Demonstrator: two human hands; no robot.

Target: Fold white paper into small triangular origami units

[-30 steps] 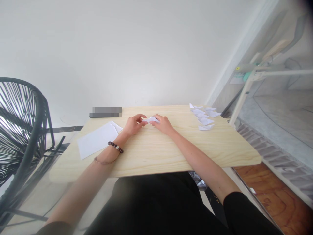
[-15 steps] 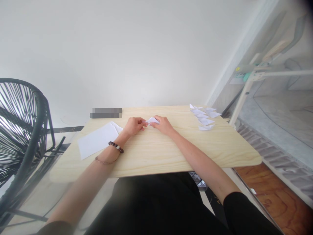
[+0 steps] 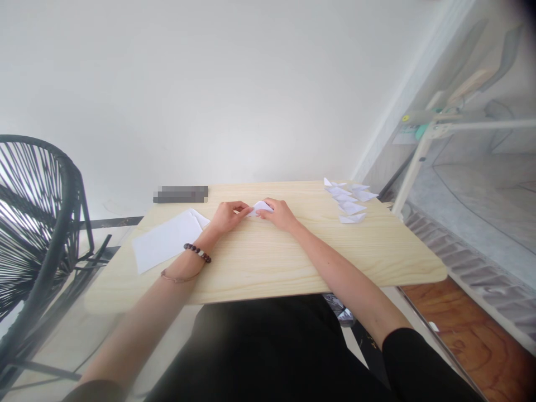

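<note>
A small piece of folded white paper (image 3: pixel 261 207) is between my two hands, over the middle of the wooden table (image 3: pixel 268 262). My left hand (image 3: pixel 228 216) pinches its left corner between thumb and fingers. On its right side, my right hand (image 3: pixel 280 213) grips it, thumb on the near face and fingers behind. My fingers hide part of the folds. Several folded paper boats (image 3: pixel 352 207) stand in a cluster on the right of the table. White paper sheets (image 3: pixel 165 240) lie to the left of my left hand.
A dark, pixelated block (image 3: pixel 181 194) is at the table's back left. A black woven chair (image 3: pixel 62 223) stands on the left. To the right is a white metal frame (image 3: pixel 414 167) beside a bed. The wall rises right behind the table.
My left fingers have shifted slightly and closed nearer together at the paper's left corner. My right hand keeps its hold almost unmoved.
</note>
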